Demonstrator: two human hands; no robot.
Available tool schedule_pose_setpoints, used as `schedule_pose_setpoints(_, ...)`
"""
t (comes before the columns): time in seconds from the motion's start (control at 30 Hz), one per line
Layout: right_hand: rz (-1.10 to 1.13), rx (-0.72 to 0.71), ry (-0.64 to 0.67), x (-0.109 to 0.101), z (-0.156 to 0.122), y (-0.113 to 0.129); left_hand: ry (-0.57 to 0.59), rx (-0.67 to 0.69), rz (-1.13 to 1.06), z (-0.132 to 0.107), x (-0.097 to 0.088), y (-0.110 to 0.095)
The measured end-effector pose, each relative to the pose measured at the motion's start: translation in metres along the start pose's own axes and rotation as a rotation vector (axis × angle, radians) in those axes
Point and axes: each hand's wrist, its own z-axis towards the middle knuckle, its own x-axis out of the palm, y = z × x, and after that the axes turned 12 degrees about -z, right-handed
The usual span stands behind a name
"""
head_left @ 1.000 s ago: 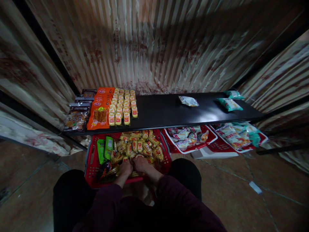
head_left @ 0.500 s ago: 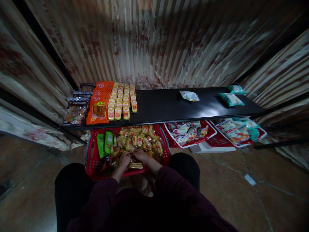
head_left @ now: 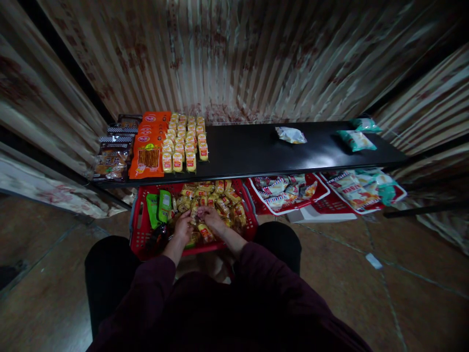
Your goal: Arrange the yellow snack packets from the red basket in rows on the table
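Observation:
Over the near part of a red basket [head_left: 252, 215], my left hand [head_left: 182, 228] and my right hand [head_left: 212, 219] are close together. A small yellow wrapped snack [head_left: 194, 215] stands between them, its near end raised. The fingers of my left hand are closed on its left side; my right fingertips pinch at its right edge. Many like packets [head_left: 220, 187] fill the basket below. One yellow packet with a red label [head_left: 205, 233] lies under my right hand. Green packets [head_left: 164, 204] and a dark packet [head_left: 159, 233] are at the basket's left side.
A black shelf [head_left: 242, 151] runs behind the basket. On its left stand brown chip bags [head_left: 113, 159], orange packets [head_left: 148, 155] and rows of yellow snacks [head_left: 178, 160]. A white packet [head_left: 291, 135] and teal packets [head_left: 357, 141] lie further right. Other red baskets [head_left: 320, 188] sit below.
Both hands have risen slightly from among the packets, and a yellow snack now shows between them. The whole view has shifted a little, with the shelf higher in the picture.

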Motion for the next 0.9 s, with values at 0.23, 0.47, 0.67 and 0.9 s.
schedule_pose_setpoints(0.23, -0.147, -0.102, -0.064, -0.002, 0.004, 0.0, 0.041, -0.043, -0.105, 0.0, -0.002, -0.007)
schedule_pose_setpoints(0.47, -0.432, -0.204, -0.037, -0.004, 0.0, 0.012, 0.035, -0.061, -0.172, -0.009, 0.006, -0.013)
schedule_pose_setpoints(0.67, -0.467, -0.285, -0.074, -0.005, -0.002, 0.013, 0.018, -0.054, -0.252, -0.012, 0.012, -0.019)
schedule_pose_setpoints(0.9, -0.522, -0.375, -0.1, -0.003, -0.002, 0.012, 0.039, -0.025, -0.289, -0.012, 0.018, -0.023)
